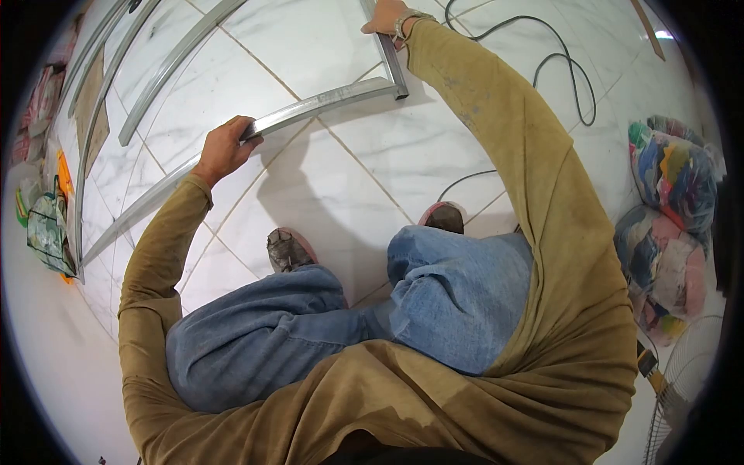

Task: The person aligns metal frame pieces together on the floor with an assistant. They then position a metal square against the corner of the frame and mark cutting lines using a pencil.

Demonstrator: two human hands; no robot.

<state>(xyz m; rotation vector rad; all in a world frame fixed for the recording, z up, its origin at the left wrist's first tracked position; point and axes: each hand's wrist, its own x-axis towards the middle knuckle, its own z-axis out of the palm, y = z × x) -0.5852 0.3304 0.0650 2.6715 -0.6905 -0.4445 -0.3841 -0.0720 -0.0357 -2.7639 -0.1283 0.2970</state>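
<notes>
My left hand (225, 149) is wrapped round a long grey metal bar (325, 101) that crosses the view from lower left to upper middle. At its right end this bar meets a second metal bar (390, 66) at a corner, close to a right angle. Near the top edge, my right hand (385, 17) grips the second bar, with a watch on the wrist. The far part of that bar is cut off by the frame.
More metal bars (174, 68) lie on the tiled floor at the upper left. A dark cable (570, 58) loops at the upper right. Stuffed plastic bags (673, 174) and a wire fan guard (682, 380) stand at the right. A green bag (50, 232) is at the left.
</notes>
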